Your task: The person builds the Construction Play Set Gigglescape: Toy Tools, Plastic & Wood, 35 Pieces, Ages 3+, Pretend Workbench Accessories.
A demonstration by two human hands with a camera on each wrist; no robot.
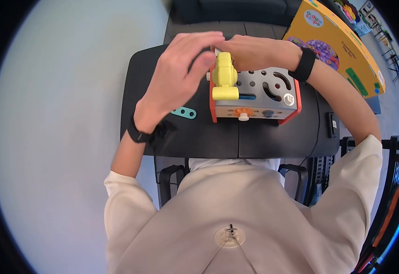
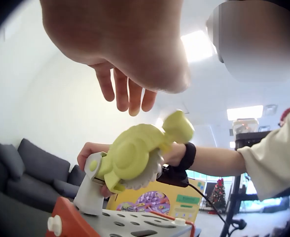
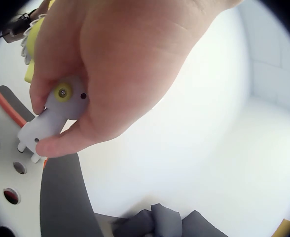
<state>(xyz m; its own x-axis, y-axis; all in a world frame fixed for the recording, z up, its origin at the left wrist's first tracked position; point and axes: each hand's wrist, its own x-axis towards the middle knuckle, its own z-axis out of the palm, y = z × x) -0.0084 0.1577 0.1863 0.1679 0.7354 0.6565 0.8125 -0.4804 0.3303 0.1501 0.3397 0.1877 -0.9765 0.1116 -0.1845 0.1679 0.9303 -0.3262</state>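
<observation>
A yellow-green toy circular saw (image 2: 130, 153) with a grey toothed blade stands over the left end of a toy workbench (image 1: 258, 102), joined to a pale bracket (image 3: 45, 127). My right hand (image 1: 254, 52) reaches across from the right and pinches that bracket between thumb and fingers. Two small pegs show at the bracket's lower end, close by the holed grey panel (image 3: 9, 163). Raised above the saw, my left hand (image 1: 174, 68) has its fingers extended and holds nothing. The saw's handle end (image 1: 225, 93) points toward my body.
A turquoise holed strip (image 1: 184, 112) lies on the black table (image 1: 185, 141) left of the workbench. An orange gear (image 1: 243, 112) and a white knob (image 1: 289, 99) sit on the bench. A large yellow box (image 1: 345, 50) leans at the far right. A black cable runs down the table's right side.
</observation>
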